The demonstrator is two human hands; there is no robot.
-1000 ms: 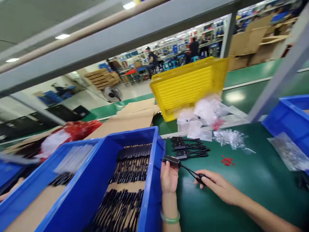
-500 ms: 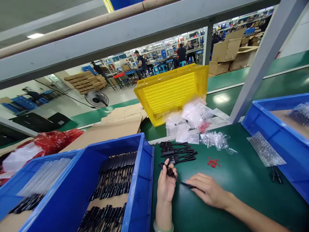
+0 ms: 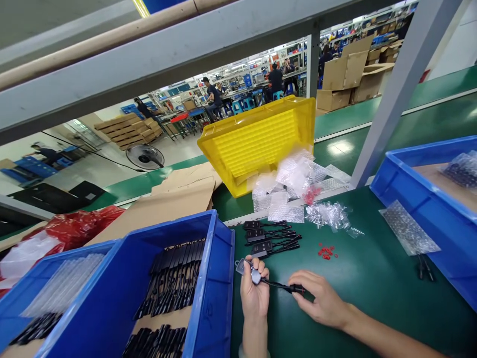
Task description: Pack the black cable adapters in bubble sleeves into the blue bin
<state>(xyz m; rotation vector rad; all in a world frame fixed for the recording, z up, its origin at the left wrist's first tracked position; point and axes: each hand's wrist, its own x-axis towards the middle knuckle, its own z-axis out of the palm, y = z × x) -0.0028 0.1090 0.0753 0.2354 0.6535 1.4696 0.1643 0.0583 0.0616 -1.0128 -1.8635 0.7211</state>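
My left hand [image 3: 255, 296] is closed around a small black electronic module [image 3: 246, 269], whose glossy face catches the light. A black cable [image 3: 274, 283] runs from it to my right hand [image 3: 323, 300], which pinches the black connector end [image 3: 296, 288] between thumb and fingers. A touch of red shows at that connector. Just beyond my left hand, several similar black modules with cables [image 3: 262, 247] lie in a row on the green table [image 3: 357, 298]. Small red rings [image 3: 326, 252] are scattered past my right hand, with a heap of clear plastic caps [image 3: 331, 217] behind them.
To the left stands a blue bin [image 3: 219, 293] of packed black cabled modules, beside another blue bin [image 3: 100, 256]. A yellow crate [image 3: 261, 144] leans behind bubble-wrap bags [image 3: 296, 174]. At right, a bubble-wrapped module [image 3: 410, 228] leans on a blue bin [image 3: 421, 209]. A grey post [image 3: 404, 94] rises nearby.
The module in my left hand has turned so its glossy face shows. My right hand has shifted slightly along to the connector end. The whole view has moved a little.
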